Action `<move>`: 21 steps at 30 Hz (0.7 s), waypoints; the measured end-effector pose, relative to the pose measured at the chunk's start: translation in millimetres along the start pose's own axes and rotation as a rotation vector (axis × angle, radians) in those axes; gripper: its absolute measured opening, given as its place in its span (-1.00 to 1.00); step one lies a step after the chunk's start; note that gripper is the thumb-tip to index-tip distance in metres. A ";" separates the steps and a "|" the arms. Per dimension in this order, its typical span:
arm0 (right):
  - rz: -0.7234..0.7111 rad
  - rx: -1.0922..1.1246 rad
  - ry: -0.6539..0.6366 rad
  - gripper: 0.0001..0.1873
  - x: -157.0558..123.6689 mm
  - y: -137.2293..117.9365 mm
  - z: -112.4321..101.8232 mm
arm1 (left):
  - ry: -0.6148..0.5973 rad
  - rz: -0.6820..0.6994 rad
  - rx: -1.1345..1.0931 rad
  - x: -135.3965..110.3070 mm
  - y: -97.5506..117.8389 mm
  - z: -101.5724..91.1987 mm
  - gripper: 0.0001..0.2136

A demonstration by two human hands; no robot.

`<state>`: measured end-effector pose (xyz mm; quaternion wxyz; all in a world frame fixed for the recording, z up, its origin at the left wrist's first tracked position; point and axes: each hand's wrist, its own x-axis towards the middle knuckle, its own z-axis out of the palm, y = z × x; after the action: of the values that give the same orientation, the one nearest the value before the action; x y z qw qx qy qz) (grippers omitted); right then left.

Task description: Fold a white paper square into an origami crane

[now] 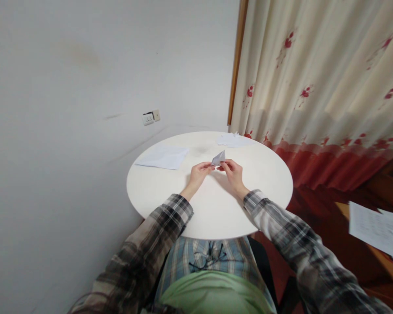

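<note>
Over the middle of a round white table (170, 196), both my hands hold a small folded white paper piece (219, 158). My left hand (199, 171) pinches its left end with thumb and fingertips. My right hand (232, 171) pinches its right end, fingers curled. The paper is a pointed, folded shape lifted a little above the tabletop. Both forearms in plaid sleeves reach in from the table's near edge.
A flat white sheet (163, 157) lies on the table's left part. A crumpled or stacked white paper (232, 139) sits at the far edge. A cream and red curtain (314, 87) hangs at the right. Printed sheets (376, 231) lie on a wooden surface at the right.
</note>
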<state>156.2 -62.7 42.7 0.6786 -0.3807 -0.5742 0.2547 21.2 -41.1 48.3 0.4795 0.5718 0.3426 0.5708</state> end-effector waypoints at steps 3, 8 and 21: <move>0.031 0.013 -0.027 -0.72 0.6 0.4 0.1 | 0.024 0.018 0.024 1.1 -1.5 -1.9 -0.75; 0.039 -0.040 -0.028 -0.64 3.7 5.7 0.0 | 0.073 0.009 -0.005 2.6 -2.1 -4.7 -0.71; 0.277 0.119 -0.140 -0.69 7.6 8.2 1.4 | -0.023 -0.089 -0.034 0.3 -4.6 -5.3 -0.70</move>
<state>157.2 -51.7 40.6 0.6167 -0.3966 -0.5459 0.4053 16.8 -38.6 43.5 0.5180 0.5541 0.3526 0.5480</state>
